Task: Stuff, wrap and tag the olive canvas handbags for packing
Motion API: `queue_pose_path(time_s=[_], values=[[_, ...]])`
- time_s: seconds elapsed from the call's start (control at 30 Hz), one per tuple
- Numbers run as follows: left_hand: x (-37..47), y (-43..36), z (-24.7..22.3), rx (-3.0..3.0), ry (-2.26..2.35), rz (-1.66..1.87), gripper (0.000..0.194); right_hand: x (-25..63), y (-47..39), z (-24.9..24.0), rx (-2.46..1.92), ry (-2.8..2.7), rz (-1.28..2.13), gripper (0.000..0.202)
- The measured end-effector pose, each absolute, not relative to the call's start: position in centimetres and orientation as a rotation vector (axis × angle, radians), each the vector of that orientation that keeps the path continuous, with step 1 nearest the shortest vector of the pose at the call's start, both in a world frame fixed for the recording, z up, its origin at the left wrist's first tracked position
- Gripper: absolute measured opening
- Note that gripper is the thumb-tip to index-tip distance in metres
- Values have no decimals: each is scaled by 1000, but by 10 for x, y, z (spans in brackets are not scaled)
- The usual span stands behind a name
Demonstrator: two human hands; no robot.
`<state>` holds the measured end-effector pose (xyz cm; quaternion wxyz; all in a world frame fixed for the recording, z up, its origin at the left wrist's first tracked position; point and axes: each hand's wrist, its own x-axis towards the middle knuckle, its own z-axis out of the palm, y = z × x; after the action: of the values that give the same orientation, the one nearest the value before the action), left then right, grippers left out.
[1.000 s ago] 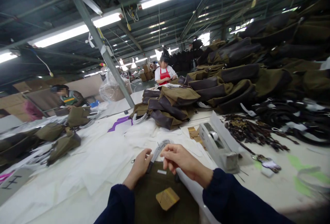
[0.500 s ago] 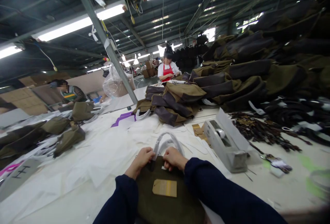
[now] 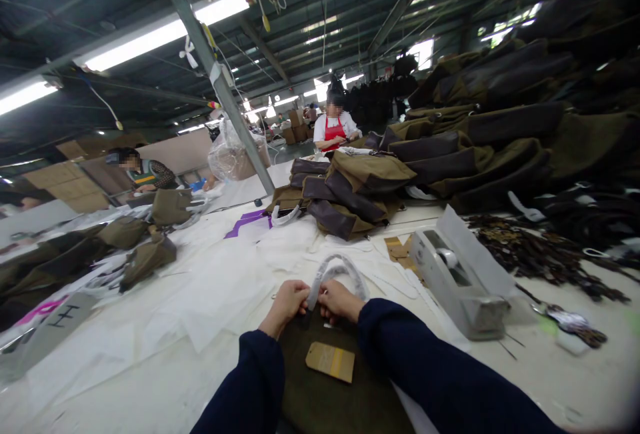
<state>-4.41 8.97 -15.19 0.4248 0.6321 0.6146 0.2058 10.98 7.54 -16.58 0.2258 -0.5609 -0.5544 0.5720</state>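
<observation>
An olive-green bag [image 3: 325, 394] lies in front of me, its far end toward the pile across the table. A tan paper tag [image 3: 331, 362] rests on its front. The bag's looped handle [image 3: 361, 273] stands up, covered in pale, see-through wrapping. My left hand [image 3: 289, 302] is closed at the left foot of that handle, fingertips pinched together. Right beside it, my right hand [image 3: 340, 301] is curled with its fingertips at the same handle foot. Below the right fingers shows a small white bit [image 3: 328, 325]. What exactly lies between the fingertips is hidden.
A grey tape dispenser [image 3: 463, 287] stands to the right, near dark straps [image 3: 540, 254] and a tagged bundle [image 3: 575, 324]. Brown-and-olive bags [image 3: 360, 187] are heaped behind. More bags [image 3: 150, 261] and white sheets [image 3: 200, 301] lie left. Two people work farther off.
My right hand has come left, so its fingertips now meet my left hand at the handle's foot. The whole view has shifted, with the scene sitting farther right.
</observation>
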Motion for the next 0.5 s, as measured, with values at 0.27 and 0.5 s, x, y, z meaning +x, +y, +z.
queue_pose_path(time_s=[0.27, 0.5], values=[[-44, 52, -120, 1894, 1552, 749, 20, 129, 61, -157, -1260, -1531, 1245, 12], [-44, 44, -121, 1859, 1509, 677, 31, 117, 59, -165, -967, -1464, 1598, 10]])
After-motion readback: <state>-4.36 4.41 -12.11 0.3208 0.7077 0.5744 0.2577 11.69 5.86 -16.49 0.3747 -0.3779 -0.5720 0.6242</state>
